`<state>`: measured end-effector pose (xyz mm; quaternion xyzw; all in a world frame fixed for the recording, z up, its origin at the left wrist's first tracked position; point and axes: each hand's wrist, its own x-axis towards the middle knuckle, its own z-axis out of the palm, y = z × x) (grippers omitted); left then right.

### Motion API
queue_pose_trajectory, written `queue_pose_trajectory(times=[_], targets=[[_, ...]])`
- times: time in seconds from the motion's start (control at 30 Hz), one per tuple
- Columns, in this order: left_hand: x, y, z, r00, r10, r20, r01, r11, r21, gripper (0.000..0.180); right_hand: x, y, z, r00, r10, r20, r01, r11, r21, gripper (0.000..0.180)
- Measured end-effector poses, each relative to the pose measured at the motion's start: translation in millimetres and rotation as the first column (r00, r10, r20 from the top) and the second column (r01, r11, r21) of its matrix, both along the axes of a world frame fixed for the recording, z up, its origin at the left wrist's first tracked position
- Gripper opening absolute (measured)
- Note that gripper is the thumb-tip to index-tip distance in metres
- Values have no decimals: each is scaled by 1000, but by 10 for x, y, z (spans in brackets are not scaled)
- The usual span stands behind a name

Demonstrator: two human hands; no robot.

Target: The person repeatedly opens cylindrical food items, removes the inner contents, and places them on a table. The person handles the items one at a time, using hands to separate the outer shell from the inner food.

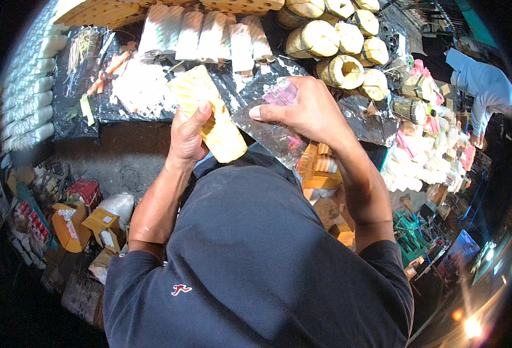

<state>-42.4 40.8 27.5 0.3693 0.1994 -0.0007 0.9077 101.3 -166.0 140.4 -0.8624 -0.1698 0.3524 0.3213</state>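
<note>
A yellow oblong piece with slanting grooves (212, 113), which looks like peeled pineapple, rests in my left hand (188, 134). My left fingers and thumb are closed around its side. With thumb and fingers, my right hand (302, 110) grips a clear plastic bag (276, 136) with pink print. The bag hangs flat and slanted beside the yellow piece, apart from it. Both hands are over the near edge of a table covered in black plastic (134, 113). Whether the bag's mouth is spread cannot be made out.
White wrapped packs (195, 35) stand along the table's back. Pale pared cylinders (319, 40) are piled at the right, beside bagged goods (424, 162). A long orange thing (110, 71) lies left. Boxes (70, 226) stand below left. Another person (482, 81) bends at far right.
</note>
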Motion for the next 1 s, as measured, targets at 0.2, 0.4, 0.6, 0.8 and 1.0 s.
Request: queue_pose_trajectory(times=[0.2, 0.4, 0.6, 0.8, 1.0], targets=[[4, -31, -47, 998, -56, -38, 54, 997, -48, 48, 1, -102, -432, 976, -72, -204, 101, 985, 137, 42], [63, -27, -130, 996, -75, -41, 69, 989, -130, 39, -59, -130, -539, 979, -90, -180, 134, 959, 250, 40], [113, -67, -200, 991, -112, -72, 103, 988, -116, 37, 65, -248, -570, 930, 12, -368, 110, 945, 309, 39], [208, -96, -202, 994, -108, -1, 105, 976, -192, 69, 10, -319, -627, 972, -234, 7, 231, 963, 139, 43], [182, -39, -204, 979, -175, 104, 171, 984, 47, 62, -77, -278, -403, 985, -99, 139, 94, 995, 41, 54]])
